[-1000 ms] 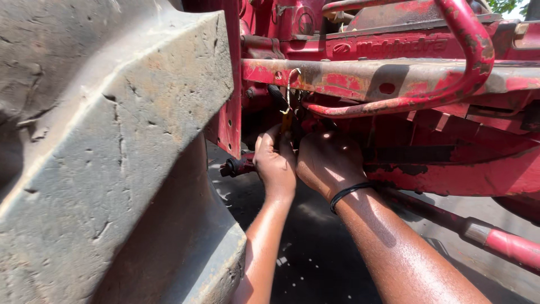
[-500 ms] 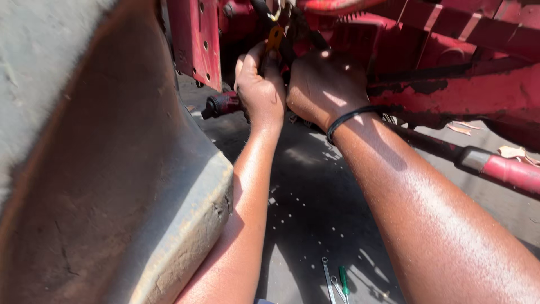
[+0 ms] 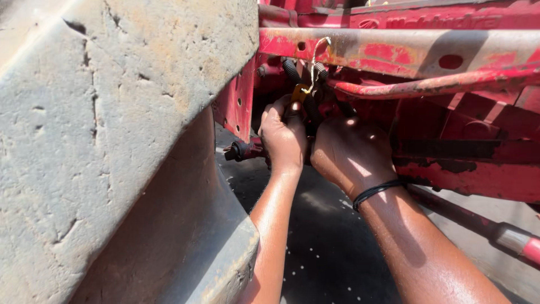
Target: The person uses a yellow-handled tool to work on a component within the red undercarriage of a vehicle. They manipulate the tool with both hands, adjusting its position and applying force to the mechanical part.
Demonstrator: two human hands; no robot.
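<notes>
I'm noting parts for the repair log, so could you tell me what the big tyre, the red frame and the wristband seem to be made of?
Tyre: looks like rubber, dusty grey and matte, with cracks in the chunky lugs.
Red frame: probably steel, its red paint chipped and worn to bare, rusty patches, with drilled holes.
Wristband: seemingly thin black elastic or rubber cord on the right wrist; too small to be sure.

On your left stands a big, cracked, dusty grey tyre [image 3: 112,141], filling nearly half the view. Above you runs a worn red frame rail [image 3: 405,50] with bare metal showing through (two round holes in it). Just under it a bent red rod [image 3: 439,84] slants right. Lower right, a red-tipped bar [image 3: 506,239] lies over the dark, speckled ground [image 3: 326,242].
</notes>
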